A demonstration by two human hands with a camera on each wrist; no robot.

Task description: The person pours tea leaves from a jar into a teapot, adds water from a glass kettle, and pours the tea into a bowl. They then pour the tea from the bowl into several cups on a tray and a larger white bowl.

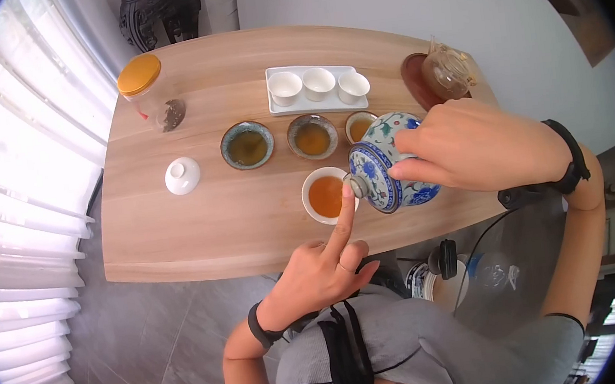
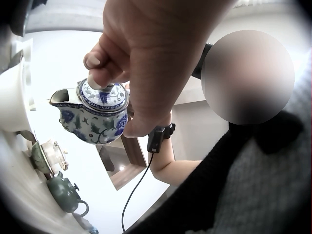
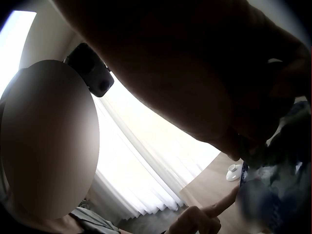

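A blue-and-white floral teapot point(image 1: 422, 195) is tilted above the table, its lid facing left in the head view. My right hand point(image 1: 484, 145) grips it from the right side. With a straight index finger, my left hand point(image 1: 321, 274) presses the knob of the teapot's lid point(image 1: 373, 177), the other fingers folded in. Just left of the lid stands a white bowl point(image 1: 307, 201) of amber tea. The teapot's spout shows in the left wrist view but is hidden in the head view. Behind are patterned cups point(image 1: 226, 155) of tea, one partly covered by the teapot.
A small white lid point(image 1: 183, 176) lies at the left, near a jar point(image 1: 143, 89) with an orange cap. Three white cups stand on a white tray point(image 1: 314, 107) at the back. At the back right, a glass pot point(image 1: 447, 76) sits by a brown plate point(image 1: 416, 79).
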